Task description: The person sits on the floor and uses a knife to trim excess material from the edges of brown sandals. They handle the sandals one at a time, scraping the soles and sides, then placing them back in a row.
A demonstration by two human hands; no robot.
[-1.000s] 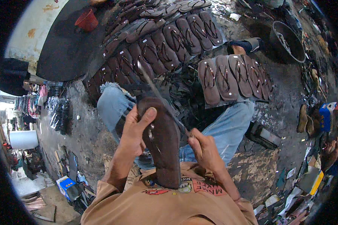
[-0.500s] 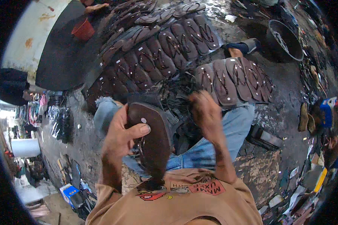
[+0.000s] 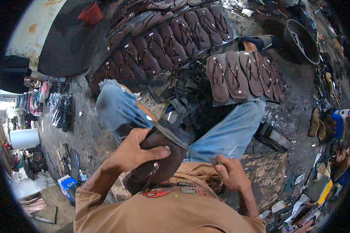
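Observation:
My left hand [image 3: 133,154] grips a dark brown flip-flop [image 3: 168,165] over my lap, its thumb pressed on the top of the sole. The thong strap shows below the thumb, and part of the sole is hidden by the hand. A thin grey strip [image 3: 198,155] runs along the sole's far edge and stretches off to the right. Its free end is pinched in my right hand [image 3: 234,173], whose fingers are closed. Whether the strip is still joined to the sole, I cannot tell.
Rows of brown flip-flops [image 3: 169,44] lie beyond my knees, with another group [image 3: 239,73] at the right. Dark scraps [image 3: 186,85] are heaped between my legs. A black tub [image 3: 302,42] stands far right, a red bucket [image 3: 91,13] far left.
The flip-flop has tilted and come closer to my body with my left hand. My right hand has moved down and to the right, with the strip now drawn out between it and the sole.

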